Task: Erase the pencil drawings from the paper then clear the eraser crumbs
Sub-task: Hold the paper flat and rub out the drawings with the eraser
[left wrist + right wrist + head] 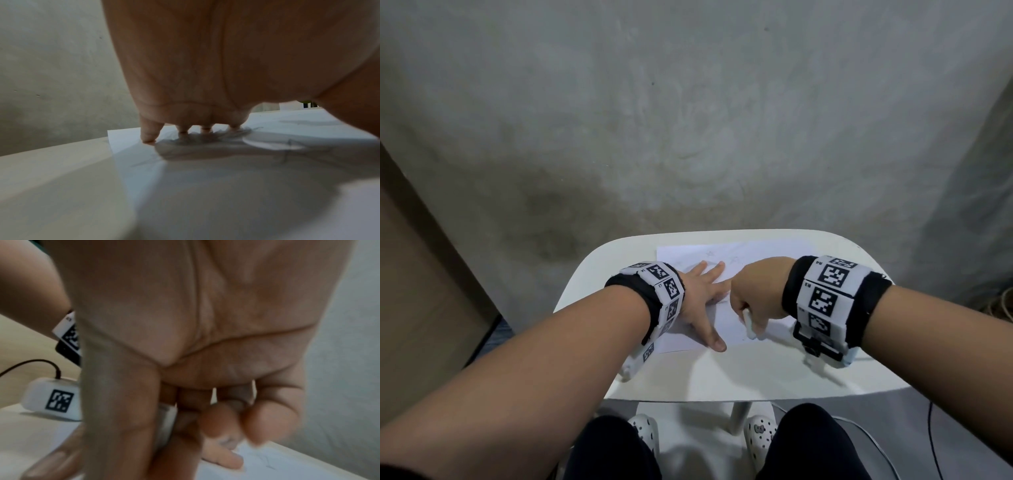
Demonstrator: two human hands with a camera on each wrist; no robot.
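A white sheet of paper [767, 250] lies on a small white table [722, 377]. Faint pencil stars [734, 259] show near its far edge, and more pencil lines [287, 149] show in the left wrist view. My left hand [702, 294] lies flat on the paper [205, 178] with its fingers spread, its fingertips [148, 138] pressing down. Just right of it, my right hand [753, 294] is curled and grips a white eraser [749, 325], held against the thumb in the right wrist view [167, 423]. The eraser's lower end is down at the paper. No crumbs can be made out.
The table stands against a grey concrete wall [688, 120]. A brown panel [421, 291] stands at the left. Cables [931, 445] run over the floor at the right. My knees and white shoes [758, 435] are under the table's near edge.
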